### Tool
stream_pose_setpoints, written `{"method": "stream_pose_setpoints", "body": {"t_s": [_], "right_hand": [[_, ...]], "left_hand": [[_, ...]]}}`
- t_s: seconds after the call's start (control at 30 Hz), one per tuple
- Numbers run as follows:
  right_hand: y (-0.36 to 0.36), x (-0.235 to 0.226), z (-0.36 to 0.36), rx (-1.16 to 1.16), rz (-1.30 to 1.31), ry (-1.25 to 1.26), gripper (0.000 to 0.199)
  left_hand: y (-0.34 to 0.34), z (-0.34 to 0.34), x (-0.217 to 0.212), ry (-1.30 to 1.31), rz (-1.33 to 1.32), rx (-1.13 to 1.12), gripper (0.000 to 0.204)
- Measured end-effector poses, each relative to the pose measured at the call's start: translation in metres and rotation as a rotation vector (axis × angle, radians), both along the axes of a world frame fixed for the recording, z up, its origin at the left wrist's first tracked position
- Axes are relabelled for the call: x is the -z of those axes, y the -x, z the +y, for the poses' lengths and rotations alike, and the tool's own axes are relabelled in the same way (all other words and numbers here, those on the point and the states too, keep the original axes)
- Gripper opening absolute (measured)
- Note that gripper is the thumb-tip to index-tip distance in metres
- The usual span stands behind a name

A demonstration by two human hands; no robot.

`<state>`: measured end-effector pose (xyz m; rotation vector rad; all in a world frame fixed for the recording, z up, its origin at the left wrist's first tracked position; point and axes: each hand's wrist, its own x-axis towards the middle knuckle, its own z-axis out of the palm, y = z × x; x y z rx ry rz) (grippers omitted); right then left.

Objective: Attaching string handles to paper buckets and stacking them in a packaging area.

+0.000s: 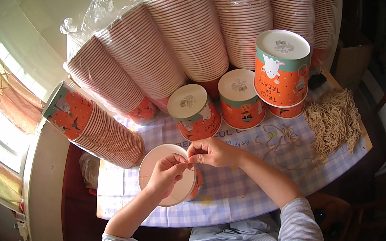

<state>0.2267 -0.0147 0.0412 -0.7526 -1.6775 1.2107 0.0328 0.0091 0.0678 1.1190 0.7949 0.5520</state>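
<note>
Just in front of me an open paper bucket (152, 161), white inside with an orange outer wall, stands with its mouth facing up. Over its rim my left hand (167, 173) and my right hand (212, 152) meet, fingertips almost touching. Both are closed in a pinch on what looks like a thin tan cord (188, 163); most of it is hidden by the fingers. A fine strand also shows across the bucket's inside. Beyond my hands, upside-down orange and green paper buckets (195, 113) stand on the checked tablecloth.
Tall nested bucket stacks (190, 28) in clear plastic line the far side. A leaning stack (105, 131) lies at left. One upturned bucket (282, 71) sits on another. A heap of tan cords (332, 121) lies at right, with loose strands (280, 138) beside it.
</note>
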Motion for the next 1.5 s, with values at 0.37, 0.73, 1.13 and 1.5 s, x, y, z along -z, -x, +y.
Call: {"method": "stream_pose_setpoints", "body": {"t_s": [0.37, 0.73, 1.13, 1.5], "right_hand": [[-0.0003, 0.0011, -0.0005, -0.039, 0.042, 0.068, 0.017], [-0.0006, 0.0009, -0.0009, -0.161, 0.177, 0.180, 0.012], [0.0001, 0.0037, 0.0008, -0.109, 0.161, 0.078, 0.013], [-0.0011, -0.0003, 0.0004, 0.029, 0.056, 0.009, 0.011]], "left_hand": [[0.0005, 0.0000, 0.0001, -0.003, 0.010, -0.004, 0.006], [0.0004, 0.0021, 0.0024, 0.018, -0.022, 0.002, 0.007], [0.0010, 0.0018, 0.0036, 0.008, -0.003, 0.023, 0.009], [0.0032, 0.0017, 0.0025, 0.052, -0.011, 0.020, 0.005]]}}
